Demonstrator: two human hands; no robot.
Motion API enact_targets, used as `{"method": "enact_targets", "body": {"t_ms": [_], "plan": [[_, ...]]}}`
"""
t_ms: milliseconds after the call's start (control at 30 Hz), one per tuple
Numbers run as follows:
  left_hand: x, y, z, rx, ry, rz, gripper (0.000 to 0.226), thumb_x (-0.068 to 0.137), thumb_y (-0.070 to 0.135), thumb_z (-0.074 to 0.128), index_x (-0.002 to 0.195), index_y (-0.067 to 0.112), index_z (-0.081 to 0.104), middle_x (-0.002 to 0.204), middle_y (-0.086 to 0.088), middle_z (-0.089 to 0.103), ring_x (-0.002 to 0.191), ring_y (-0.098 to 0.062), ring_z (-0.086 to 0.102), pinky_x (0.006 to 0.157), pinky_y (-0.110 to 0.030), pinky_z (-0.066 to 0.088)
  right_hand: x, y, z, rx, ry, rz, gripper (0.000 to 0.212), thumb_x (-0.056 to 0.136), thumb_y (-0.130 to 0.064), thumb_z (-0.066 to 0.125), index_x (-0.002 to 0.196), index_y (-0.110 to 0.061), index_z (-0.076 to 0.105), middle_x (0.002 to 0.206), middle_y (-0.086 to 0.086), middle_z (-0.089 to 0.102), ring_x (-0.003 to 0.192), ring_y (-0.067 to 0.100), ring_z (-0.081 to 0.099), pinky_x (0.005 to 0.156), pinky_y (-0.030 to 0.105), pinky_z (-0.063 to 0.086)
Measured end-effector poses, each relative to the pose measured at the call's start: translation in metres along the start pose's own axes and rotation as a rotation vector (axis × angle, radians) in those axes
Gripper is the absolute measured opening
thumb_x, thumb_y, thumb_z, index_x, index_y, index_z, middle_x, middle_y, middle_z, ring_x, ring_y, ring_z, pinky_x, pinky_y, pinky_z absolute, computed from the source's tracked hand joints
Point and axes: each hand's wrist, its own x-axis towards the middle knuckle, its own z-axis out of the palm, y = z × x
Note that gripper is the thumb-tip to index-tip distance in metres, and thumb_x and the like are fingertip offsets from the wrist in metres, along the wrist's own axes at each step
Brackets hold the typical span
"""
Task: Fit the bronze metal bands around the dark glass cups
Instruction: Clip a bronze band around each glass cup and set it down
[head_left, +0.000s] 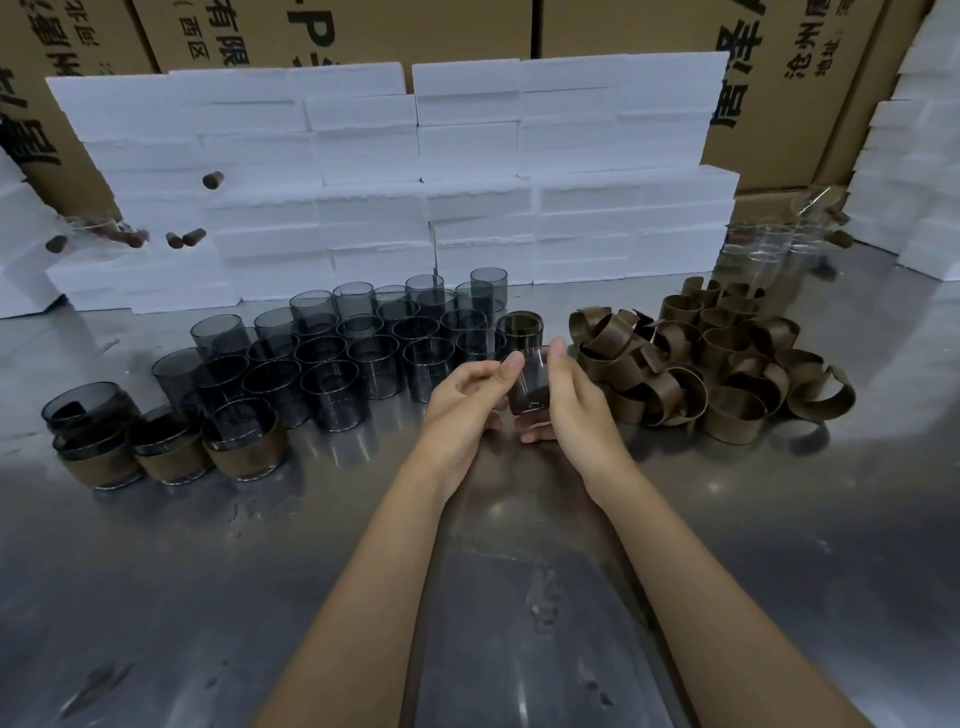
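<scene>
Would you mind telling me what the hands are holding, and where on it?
Both hands, left hand and right hand, grip one dark glass cup by its opposite sides.

Bare steel table (156, 597) lies open nearside of the cups (332, 364); bands pile (717, 358) blocks their right.

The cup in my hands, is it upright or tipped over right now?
Tipped. The cup lies roughly sideways between the left hand and right hand, above the table, unlike the standing bare cups.

Cups (332, 358) stand mid-tabletop (208, 597); bands (711, 358) heaped right of them, banded cups (166, 447) left-front, foam blocks (395, 176) stacked behind.
</scene>
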Motion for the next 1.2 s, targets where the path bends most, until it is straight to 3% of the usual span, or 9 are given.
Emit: {"method": "enact_targets", "body": {"t_ms": [267,433,600,700,767,933,1000,1100,1200], "plan": [[0.005,-0.006,-0.002,-0.019,0.025,-0.007,0.042,0.094,0.025,0.071,0.12,-0.007,0.065,0.117,-0.027,0.071,0.094,-0.027,0.07,0.068,-0.025,0.057,0.005,0.006,-0.009,0.023,0.099,0.025,0.046,0.111,-0.043,0.035,0.124,-0.014,0.069,0.106,0.011,0.075,0.091,0.022,0.076,0.066,0.032,0.063],[0.005,-0.003,-0.001,-0.009,-0.016,-0.016,0.034,0.098,0.033,0.066,0.116,0.005,0.073,0.111,-0.017,0.076,0.095,-0.02,0.073,0.067,-0.022,0.057,0.006,0.007,-0.012,-0.001,0.134,-0.038,0.033,0.109,-0.036,0.044,0.117,-0.019,0.072,0.103,0.008,0.076,0.092,0.022,0.076,0.066,0.031,0.063],[0.004,0.0,0.0,-0.036,-0.056,-0.041,0.042,0.087,0.052,0.069,0.105,0.015,0.081,0.105,-0.012,0.079,0.092,-0.018,0.076,0.07,-0.024,0.058,0.005,0.003,-0.007,0.08,0.091,0.026,0.038,0.091,-0.055,0.066,0.11,-0.022,0.071,0.098,0.0,0.077,0.089,0.013,0.076,0.071,0.034,0.064],[0.006,0.003,0.0,-0.03,-0.083,-0.083,0.047,0.095,0.053,0.06,0.115,0.014,0.077,0.113,-0.012,0.077,0.106,-0.023,0.073,0.09,-0.034,0.058,0.003,0.002,-0.007,0.063,-0.027,0.052,0.064,0.077,-0.076,0.068,0.117,-0.026,0.07,0.105,0.001,0.078,0.096,0.013,0.075,0.08,0.034,0.062],[0.007,0.003,0.002,-0.005,-0.096,-0.126,0.052,0.101,0.05,0.05,0.123,0.008,0.072,0.117,-0.016,0.075,0.113,-0.03,0.069,0.102,-0.043,0.053,0.002,0.002,-0.007,-0.001,-0.093,0.047,0.066,0.07,-0.084,0.065,0.114,-0.034,0.072,0.106,-0.007,0.078,0.1,0.008,0.074,0.09,0.037,0.06],[0.007,0.0,0.006,0.136,-0.083,-0.148,0.055,0.098,0.057,0.046,0.111,0.014,0.077,0.108,-0.014,0.077,0.109,-0.032,0.071,0.11,-0.051,0.047,0.001,0.001,-0.007,-0.053,-0.133,0.049,0.067,0.072,-0.087,0.053,0.115,-0.039,0.071,0.108,-0.014,0.077,0.102,0.004,0.072,0.096,0.041,0.059],[0.008,-0.001,0.006,0.172,-0.074,-0.134,0.065,0.091,0.064,0.048,0.108,0.009,0.077,0.102,-0.016,0.077,0.102,-0.035,0.072,0.106,-0.051,0.05,0.0,0.001,-0.006,-0.111,-0.086,0.012,0.069,0.077,-0.086,0.047,0.116,-0.034,0.07,0.107,-0.008,0.077,0.101,0.009,0.073,0.095,0.044,0.059],[0.01,-0.003,0.005,0.178,-0.06,-0.086,0.071,0.095,0.063,0.05,0.102,-0.004,0.074,0.083,-0.017,0.071,0.077,-0.028,0.064,0.079,-0.038,0.052,-0.001,0.001,-0.003,-0.161,-0.014,-0.027,0.064,0.094,-0.077,0.038,0.114,-0.025,0.068,0.094,0.003,0.077,0.086,0.017,0.075,0.084,0.042,0.061],[0.01,-0.002,0.002,0.107,-0.043,-0.069,0.054,0.1,0.047,0.054,0.099,-0.003,0.074,0.083,-0.017,0.066,0.067,-0.019,0.06,0.065,-0.028,0.047,-0.001,0.0,-0.004,-0.142,0.035,-0.035,0.059,0.103,-0.065,0.031,0.106,-0.02,0.07,0.083,0.009,0.077,0.074,0.021,0.075,0.066,0.033,0.06]]}}
